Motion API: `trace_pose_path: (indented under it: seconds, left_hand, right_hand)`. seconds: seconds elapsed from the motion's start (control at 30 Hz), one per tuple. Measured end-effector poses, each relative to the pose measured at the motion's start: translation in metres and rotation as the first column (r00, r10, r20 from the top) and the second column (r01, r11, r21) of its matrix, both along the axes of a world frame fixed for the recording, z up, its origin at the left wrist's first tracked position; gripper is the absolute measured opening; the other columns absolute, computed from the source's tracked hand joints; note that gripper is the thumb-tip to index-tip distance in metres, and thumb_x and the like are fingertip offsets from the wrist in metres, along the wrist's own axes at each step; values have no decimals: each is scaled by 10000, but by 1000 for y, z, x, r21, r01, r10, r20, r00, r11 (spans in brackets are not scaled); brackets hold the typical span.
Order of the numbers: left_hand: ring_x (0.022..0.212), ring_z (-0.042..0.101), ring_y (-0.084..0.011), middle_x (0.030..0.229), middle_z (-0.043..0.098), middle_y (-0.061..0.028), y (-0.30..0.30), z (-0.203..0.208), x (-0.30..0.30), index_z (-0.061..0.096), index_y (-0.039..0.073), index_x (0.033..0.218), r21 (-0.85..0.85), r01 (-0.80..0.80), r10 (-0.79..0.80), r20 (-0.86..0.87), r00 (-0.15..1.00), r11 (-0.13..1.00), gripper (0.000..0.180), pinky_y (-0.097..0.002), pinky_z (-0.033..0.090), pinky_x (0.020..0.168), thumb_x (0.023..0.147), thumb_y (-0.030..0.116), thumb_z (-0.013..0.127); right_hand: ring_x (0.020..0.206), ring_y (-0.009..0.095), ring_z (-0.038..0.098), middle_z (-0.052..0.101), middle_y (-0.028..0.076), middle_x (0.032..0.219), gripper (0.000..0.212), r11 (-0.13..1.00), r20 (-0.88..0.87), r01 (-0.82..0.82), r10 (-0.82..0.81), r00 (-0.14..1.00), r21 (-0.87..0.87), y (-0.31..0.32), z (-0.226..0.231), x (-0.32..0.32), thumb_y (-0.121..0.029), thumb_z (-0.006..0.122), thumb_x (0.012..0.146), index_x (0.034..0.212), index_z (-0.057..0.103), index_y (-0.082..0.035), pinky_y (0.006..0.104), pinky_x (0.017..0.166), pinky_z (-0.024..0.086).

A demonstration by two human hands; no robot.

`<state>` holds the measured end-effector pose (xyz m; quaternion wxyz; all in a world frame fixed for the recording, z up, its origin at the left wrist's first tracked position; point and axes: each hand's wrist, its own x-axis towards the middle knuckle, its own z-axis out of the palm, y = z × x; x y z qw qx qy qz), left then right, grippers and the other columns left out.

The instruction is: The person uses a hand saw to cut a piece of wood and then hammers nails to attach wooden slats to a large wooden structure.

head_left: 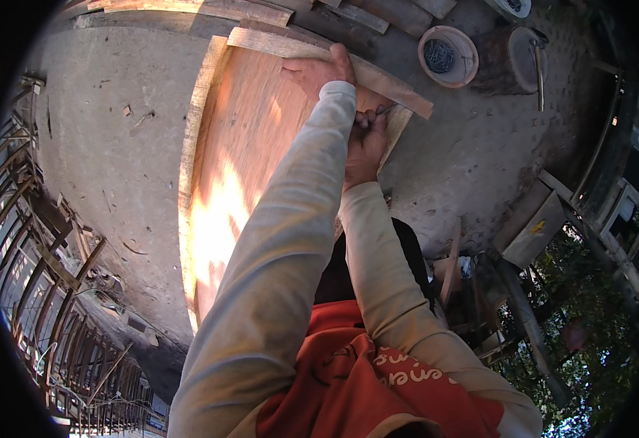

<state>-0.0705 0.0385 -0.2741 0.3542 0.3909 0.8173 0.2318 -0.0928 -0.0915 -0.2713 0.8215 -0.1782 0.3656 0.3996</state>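
A shallow wooden tray-like frame lies before me, with a reddish-brown plywood panel (261, 109) between raised boards. A loose-looking plank (396, 89) lies across its far end and sticks out past the right corner. My left hand (321, 73) is closed over this plank, its thumb on top and its fingers against the inner side by the panel. Just below the plank's right part, my right hand (365, 150) is curled at the corner beside the right side board (396, 135). A thin, dark, pointed piece shows at its fingertips, too small to name. The left side board (194, 157) stands along the panel's edge.
A round pinkish tub (469, 51) of nails (438, 55) stands at the far right. Beside it, a hammer (541, 77) leans on a wooden stump (522, 62). Stacked planks (378, 14) lie beyond the frame. Wooden racks line the left; timber and foliage are at lower right.
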Motion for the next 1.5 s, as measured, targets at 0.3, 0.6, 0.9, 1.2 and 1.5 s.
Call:
trace_pose_path:
  seconds: [0.3, 0.6, 0.9, 1.2, 1.5]
  left_hand:
    - [1135, 531, -512, 1259, 393, -329, 2, -5, 0, 244, -120, 1319, 24, -10, 10, -28, 1000, 1000, 864, -555, 508, 963, 721, 300, 704]
    - [1126, 550, -478, 1252, 417, -285, 10, 3, 6, 312, -105, 1249, 9, -41, 42, -51, 998, 999, 807, -547, 514, 935, 711, 334, 722]
    - [1206, 503, -498, 1316, 394, -330, 19, 37, 12, 232, -114, 1365, -22, -11, 11, -10, 1000, 1000, 938, -528, 482, 1014, 721, 344, 737]
    - [1238, 496, -489, 1328, 425, -337, 0, 120, -7, 297, -93, 1338, -6, -190, 188, 194, 963, 982, 865, -492, 445, 1065, 700, 248, 773]
    - [1086, 615, -299, 1265, 552, -197, -51, 219, -87, 378, -17, 1372, 8, -572, 388, 726, 567, 820, 712, -429, 542, 930, 772, 92, 745]
  right_hand:
    - [807, 129, 463, 421, 0, 891, 312, 701, 474, -318, 684, 555, -639, 5, -26, 6, 45, 555, 972, 1235, 441, -79, 283, 848, 470]
    - [769, 154, 458, 398, -15, 817, 177, 981, 334, -149, 184, 925, -127, 17, -8, 11, -81, 548, 1031, 1192, 482, -109, 304, 839, 473]
    - [753, 157, 521, 543, -11, 834, 125, 986, 77, -163, 160, 984, 27, -4, 56, 11, -234, 541, 1057, 1122, 548, -129, 361, 778, 502]
    - [869, 204, 615, 626, 69, 928, 143, 319, 408, -597, 913, -15, -736, -50, 66, -11, -206, 564, 994, 1025, 595, -71, 422, 762, 510]
    - [1068, 346, 632, 661, 173, 1117, 276, 264, 168, 26, 684, -710, -964, -13, 144, -13, -281, 603, 954, 1061, 634, -29, 463, 893, 506]
